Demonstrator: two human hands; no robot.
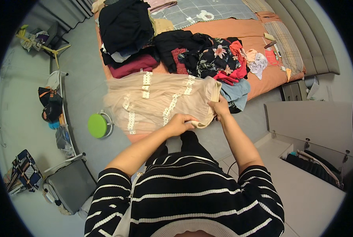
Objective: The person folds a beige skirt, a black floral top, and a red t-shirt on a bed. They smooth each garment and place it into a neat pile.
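Observation:
A cream tulle skirt (pixel 156 96) with white lace strips lies spread across the near edge of the bed, its waistband toward my right. My left hand (pixel 180 124) is closed on the near end of the waistband. My right hand (pixel 220 106) grips the band farther along, thumb over the fabric. Just beyond the skirt sits a heap with a dark floral garment (pixel 214 55), a red cloth (pixel 238 59) and blue denim (pixel 235 93). A tall pile of black clothes (pixel 127 27) rests at the far left, above a folded maroon garment (pixel 133 66).
The orange-sheeted bed (pixel 259 83) has a padded headboard (pixel 303 31) on the right. A green-topped stool (pixel 97 125) stands on the floor at left, near a rack (pixel 67 148) and a grey case (pixel 71 185). An opened cabinet (pixel 303 158) is at the lower right.

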